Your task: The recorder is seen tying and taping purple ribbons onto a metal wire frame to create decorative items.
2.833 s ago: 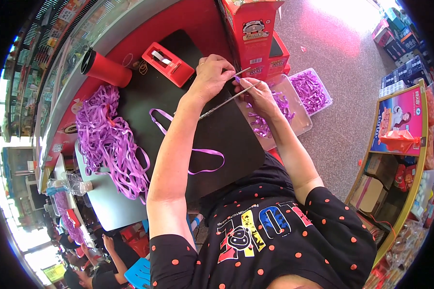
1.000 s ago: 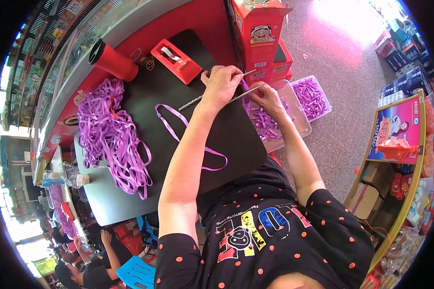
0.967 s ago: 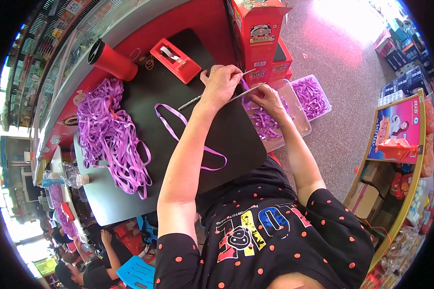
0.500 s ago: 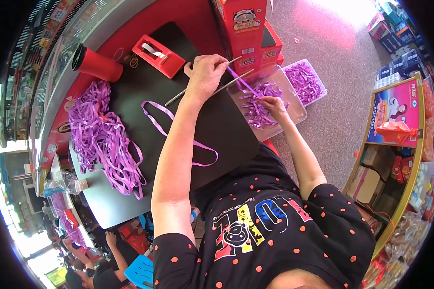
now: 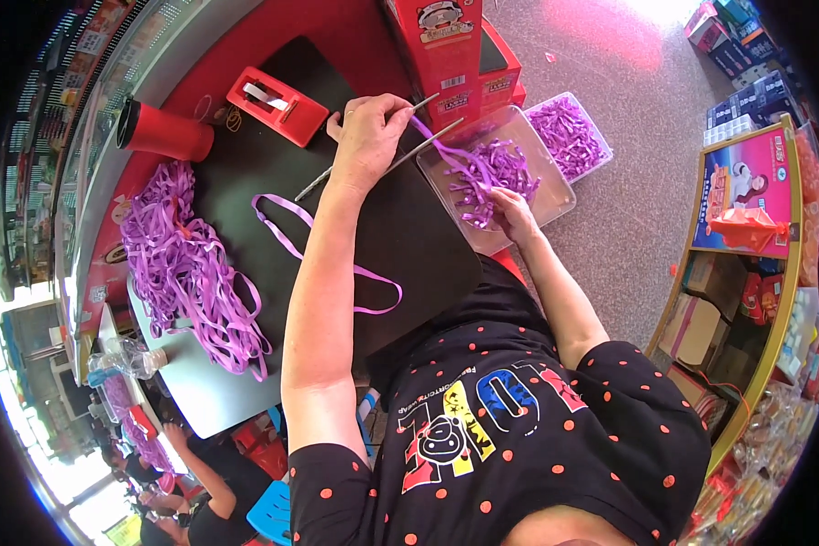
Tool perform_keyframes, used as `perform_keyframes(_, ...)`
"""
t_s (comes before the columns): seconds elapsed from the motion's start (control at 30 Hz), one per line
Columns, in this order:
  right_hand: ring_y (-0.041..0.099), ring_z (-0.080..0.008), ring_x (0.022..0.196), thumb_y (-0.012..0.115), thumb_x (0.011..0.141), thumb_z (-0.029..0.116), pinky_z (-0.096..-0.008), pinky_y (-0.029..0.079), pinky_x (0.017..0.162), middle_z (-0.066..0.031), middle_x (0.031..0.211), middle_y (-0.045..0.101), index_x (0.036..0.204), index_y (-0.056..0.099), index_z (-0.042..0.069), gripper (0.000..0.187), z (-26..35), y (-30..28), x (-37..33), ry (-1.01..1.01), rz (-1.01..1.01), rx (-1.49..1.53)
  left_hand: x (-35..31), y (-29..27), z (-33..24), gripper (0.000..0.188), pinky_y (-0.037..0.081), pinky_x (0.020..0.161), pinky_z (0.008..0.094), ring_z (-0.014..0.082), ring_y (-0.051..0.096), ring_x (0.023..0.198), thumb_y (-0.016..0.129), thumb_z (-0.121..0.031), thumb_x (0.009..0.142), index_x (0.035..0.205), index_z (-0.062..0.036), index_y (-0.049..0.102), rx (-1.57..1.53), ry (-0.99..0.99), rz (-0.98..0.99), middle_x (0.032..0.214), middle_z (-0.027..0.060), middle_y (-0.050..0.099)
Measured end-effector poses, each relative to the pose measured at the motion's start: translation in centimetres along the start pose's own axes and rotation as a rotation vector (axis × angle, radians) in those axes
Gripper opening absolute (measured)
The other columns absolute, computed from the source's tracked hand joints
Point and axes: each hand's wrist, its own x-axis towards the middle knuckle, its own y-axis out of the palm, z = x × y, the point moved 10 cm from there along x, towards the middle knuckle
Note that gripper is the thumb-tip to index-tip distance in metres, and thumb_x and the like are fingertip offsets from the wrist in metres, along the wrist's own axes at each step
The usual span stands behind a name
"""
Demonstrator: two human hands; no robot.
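My left hand [image 5: 369,136] is over the black tabletop, with a purple ribbon [image 5: 428,136] pinched at its thumb and fingertips. Two thin metal rods [image 5: 428,142] extend past this hand; how they are held or fixed is hidden. From the left hand the ribbon runs down to the right, over a clear plastic tray [image 5: 555,202] of short folded purple ribbon pieces [image 5: 510,166]. My right hand [image 5: 512,215] is low over that tray, fingers closed at the ribbon's lower part. A loose ribbon length [image 5: 287,238] lies under and beside my left forearm.
A large heap of purple ribbon [image 5: 177,259] lies on the table's left. Behind are a red tape dispenser [image 5: 278,106] and a red cylinder [image 5: 168,133]. Red boxes [image 5: 441,59] stand beyond the tray; a second tub [image 5: 569,136] holds more pieces. Another person [image 5: 218,487] is at lower left.
My right hand has moved slightly down and left, lower over the pieces in the tray. The ribbon between my hands was taut and straight; now it hangs slacker. My left hand keeps its pinch.
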Motion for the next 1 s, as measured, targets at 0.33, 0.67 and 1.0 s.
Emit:
perform_keyframes(0.33,0.061,-0.0137,0.066,0.062,0.086,0.019,-0.0261,0.05,0.058,-0.0065,0.081,0.067,0.101,0.068,0.002,0.023,0.4,0.5,0.8,-0.032,-0.006,-0.391,-0.1,-0.1,-0.2,0.02,0.024,0.099,0.0481,0.0217,0.057,0.102,0.06,-0.03,0.088,0.095,-0.0134,0.07,-0.002,0.019,-0.031,0.096,0.0047,0.067)
perform_keyframes(0.67,0.064,-0.0144,0.067,0.064,0.088,0.018,-0.0275,0.054,0.058,-0.0069,0.086,0.068,0.106,0.066,0.001,0.025,0.1,3.8,-0.4,0.145,0.072,0.027,-0.3,0.0,0.2,0.021,0.022,0.102,0.0487,0.0216,0.053,0.108,0.059,-0.031,0.089,0.096,-0.0135,0.069,0.001,0.007,-0.007,0.097,0.0043,0.067)
perform_keyframes(1.0,0.061,-0.0124,0.06,0.058,0.092,0.018,-0.0252,0.054,0.055,-0.006,0.076,0.065,0.107,0.064,0.0,0.024,-0.9,3.3,-0.2,0.183,0.09,0.095,-0.2,0.1,0.2,0.022,0.023,0.102,0.0484,0.0218,0.053,0.107,0.059,-0.031,0.089,0.097,-0.014,0.069,0.006,0.012,-0.006,0.096,0.0045,0.066)
